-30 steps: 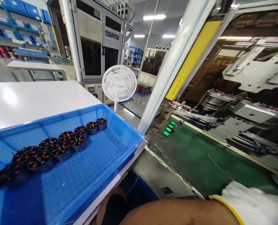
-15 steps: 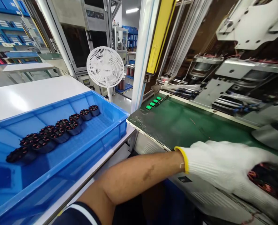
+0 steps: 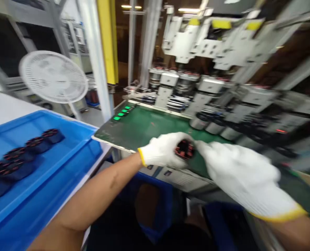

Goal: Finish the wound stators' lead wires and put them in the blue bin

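Note:
My left hand (image 3: 165,150), in a white knit glove with a yellow cuff, is wrapped round a motor stator (image 3: 185,150). The stator is a dark cylinder with copper windings on its end face, held above the front of the green work surface (image 3: 141,122). Just to its right is my right hand (image 3: 238,169), gloved alike, with its fingertips pointing at the stator. Motion blur smears those fingers, so I cannot tell whether they touch it or grip anything.
At the left, a blue bin (image 3: 74,130) holds several similar stators (image 3: 37,144). Machine fixtures (image 3: 186,87) line the back, with metal cylinders (image 3: 215,127) at the green surface's rear right. Green buttons (image 3: 122,113) sit at its left corner. A white fan (image 3: 54,78) stands beyond the bin.
The view has swung right. My left hand, with the stator still in it, now appears nearer the middle, and my right hand has come into view beside it.

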Action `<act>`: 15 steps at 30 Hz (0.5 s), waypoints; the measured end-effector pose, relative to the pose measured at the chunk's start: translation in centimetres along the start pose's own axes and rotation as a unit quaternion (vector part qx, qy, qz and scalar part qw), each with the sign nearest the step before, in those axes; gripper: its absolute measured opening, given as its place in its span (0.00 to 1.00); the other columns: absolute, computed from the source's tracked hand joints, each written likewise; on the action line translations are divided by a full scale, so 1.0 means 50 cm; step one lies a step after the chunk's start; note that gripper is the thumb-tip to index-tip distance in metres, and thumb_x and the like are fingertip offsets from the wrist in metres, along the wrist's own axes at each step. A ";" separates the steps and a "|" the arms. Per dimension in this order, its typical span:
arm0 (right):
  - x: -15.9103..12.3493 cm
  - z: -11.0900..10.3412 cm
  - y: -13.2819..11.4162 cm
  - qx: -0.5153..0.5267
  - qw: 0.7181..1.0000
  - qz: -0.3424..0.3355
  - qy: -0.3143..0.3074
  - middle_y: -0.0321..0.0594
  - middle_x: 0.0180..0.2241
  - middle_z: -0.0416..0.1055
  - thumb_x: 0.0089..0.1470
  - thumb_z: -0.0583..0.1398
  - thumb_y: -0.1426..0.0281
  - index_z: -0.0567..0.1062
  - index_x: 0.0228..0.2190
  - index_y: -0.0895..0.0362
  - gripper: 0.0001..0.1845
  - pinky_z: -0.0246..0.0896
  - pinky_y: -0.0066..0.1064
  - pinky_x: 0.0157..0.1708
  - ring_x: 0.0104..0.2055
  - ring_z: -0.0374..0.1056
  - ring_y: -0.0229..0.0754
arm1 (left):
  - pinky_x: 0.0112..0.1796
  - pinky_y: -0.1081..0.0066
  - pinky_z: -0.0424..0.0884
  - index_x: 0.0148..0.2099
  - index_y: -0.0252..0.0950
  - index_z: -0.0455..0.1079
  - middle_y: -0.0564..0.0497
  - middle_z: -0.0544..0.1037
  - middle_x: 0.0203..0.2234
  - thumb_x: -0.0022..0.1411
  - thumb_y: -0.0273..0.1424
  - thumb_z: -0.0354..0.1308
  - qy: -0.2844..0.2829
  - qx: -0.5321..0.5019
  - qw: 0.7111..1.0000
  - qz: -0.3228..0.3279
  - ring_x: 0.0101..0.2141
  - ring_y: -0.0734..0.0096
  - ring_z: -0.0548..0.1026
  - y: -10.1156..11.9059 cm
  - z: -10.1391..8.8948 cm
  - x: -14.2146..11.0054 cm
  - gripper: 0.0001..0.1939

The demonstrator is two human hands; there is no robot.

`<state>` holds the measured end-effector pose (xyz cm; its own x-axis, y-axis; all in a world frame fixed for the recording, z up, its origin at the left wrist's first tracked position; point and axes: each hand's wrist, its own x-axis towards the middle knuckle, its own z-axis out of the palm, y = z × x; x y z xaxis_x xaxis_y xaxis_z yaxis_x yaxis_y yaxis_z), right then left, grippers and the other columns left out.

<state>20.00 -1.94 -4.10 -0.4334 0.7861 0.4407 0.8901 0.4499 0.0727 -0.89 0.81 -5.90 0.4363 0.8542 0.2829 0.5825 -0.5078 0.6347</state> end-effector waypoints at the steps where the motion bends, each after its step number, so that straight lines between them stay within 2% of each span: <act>1: -0.012 -0.008 -0.001 -0.098 0.995 -0.016 -0.010 0.39 0.27 0.60 0.59 0.52 0.72 0.71 0.42 0.49 0.11 0.46 0.29 0.26 0.30 0.61 0.43 | 0.41 0.70 0.70 0.53 0.48 0.64 0.58 0.76 0.44 0.43 0.42 0.64 -0.001 0.002 1.000 -0.023 0.42 0.64 0.75 0.003 0.001 -0.002 0.33; 3: -0.026 -0.007 -0.010 -0.212 0.974 -0.045 -0.066 0.39 0.26 0.63 0.58 0.51 0.74 0.70 0.41 0.50 0.13 0.47 0.30 0.26 0.29 0.63 0.44 | 0.43 0.68 0.69 0.53 0.48 0.65 0.57 0.76 0.44 0.43 0.43 0.63 -0.005 0.001 0.999 -0.040 0.43 0.63 0.75 0.003 0.006 0.000 0.32; 4: -0.029 0.000 -0.016 -0.213 0.971 -0.047 -0.102 0.39 0.26 0.65 0.57 0.51 0.75 0.71 0.40 0.52 0.12 0.48 0.30 0.26 0.28 0.65 0.44 | 0.43 0.68 0.69 0.53 0.48 0.65 0.56 0.76 0.44 0.43 0.42 0.63 -0.009 -0.001 0.999 -0.040 0.43 0.63 0.74 0.002 0.011 0.002 0.32; 7: -0.030 0.021 -0.029 -0.151 0.971 -0.021 -0.184 0.42 0.27 0.71 0.56 0.52 0.76 0.72 0.36 0.56 0.10 0.55 0.31 0.28 0.29 0.69 0.46 | 0.40 0.69 0.70 0.51 0.45 0.66 0.55 0.76 0.42 0.41 0.40 0.64 0.002 -0.010 0.999 -0.030 0.40 0.64 0.75 -0.003 0.023 0.006 0.31; 9: -0.026 0.024 -0.022 -0.102 0.974 -0.015 -0.203 0.46 0.29 0.73 0.56 0.52 0.75 0.73 0.36 0.57 0.11 0.59 0.32 0.30 0.31 0.71 0.48 | 0.40 0.69 0.70 0.51 0.44 0.66 0.54 0.76 0.41 0.41 0.39 0.64 0.009 -0.010 1.000 -0.025 0.40 0.64 0.75 0.000 0.021 0.005 0.31; 11: -0.017 0.015 -0.001 -0.024 0.982 -0.020 -0.185 0.47 0.31 0.74 0.58 0.52 0.73 0.75 0.37 0.57 0.12 0.61 0.33 0.33 0.34 0.71 0.48 | 0.42 0.67 0.70 0.52 0.46 0.65 0.54 0.76 0.43 0.41 0.41 0.64 0.003 0.012 1.000 -0.029 0.42 0.62 0.75 0.011 0.012 0.001 0.32; 13: 0.004 0.004 0.024 0.104 0.986 0.001 -0.128 0.45 0.34 0.74 0.60 0.52 0.67 0.75 0.41 0.56 0.13 0.63 0.32 0.34 0.35 0.71 0.45 | 0.42 0.65 0.69 0.54 0.49 0.64 0.54 0.74 0.47 0.41 0.44 0.65 -0.004 0.055 0.998 -0.044 0.44 0.58 0.74 0.031 0.001 -0.005 0.35; 14: 0.020 0.000 0.032 0.189 0.976 0.029 -0.105 0.43 0.33 0.74 0.61 0.52 0.65 0.74 0.44 0.56 0.15 0.64 0.31 0.33 0.33 0.71 0.43 | 0.42 0.64 0.69 0.55 0.50 0.64 0.54 0.74 0.49 0.41 0.46 0.65 -0.001 0.076 0.996 -0.054 0.45 0.57 0.73 0.042 -0.002 -0.007 0.36; 15: 0.037 -0.002 0.035 0.282 0.953 0.064 -0.093 0.42 0.30 0.74 0.61 0.52 0.63 0.72 0.48 0.56 0.18 0.64 0.29 0.29 0.29 0.70 0.41 | 0.42 0.64 0.69 0.55 0.49 0.64 0.53 0.74 0.49 0.41 0.46 0.64 0.004 0.092 0.993 -0.067 0.46 0.56 0.73 0.053 -0.003 -0.008 0.37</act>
<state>20.76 0.27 -3.08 -0.3914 0.8874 0.2435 0.7430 0.4609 -0.4853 0.37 -0.88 -4.25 0.3409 0.9160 0.2114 0.7513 -0.4007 0.5244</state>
